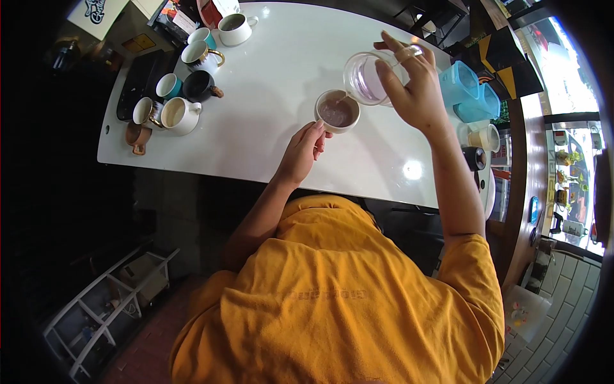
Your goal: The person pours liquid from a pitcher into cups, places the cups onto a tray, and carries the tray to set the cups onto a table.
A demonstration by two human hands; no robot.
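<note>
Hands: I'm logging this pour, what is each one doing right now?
Left hand: closed on the side of the white cup.
Right hand: closed on the glass pitcher, tilted over the cup.

Tilted glass (366, 78) over cup (337, 111)

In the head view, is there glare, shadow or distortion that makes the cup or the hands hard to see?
Head view: strong fisheye bending, dark corners; a glare spot on the table; window light blown out at right; soft shadows beside the cup; left hand, right hand and glass stay clear.
</note>
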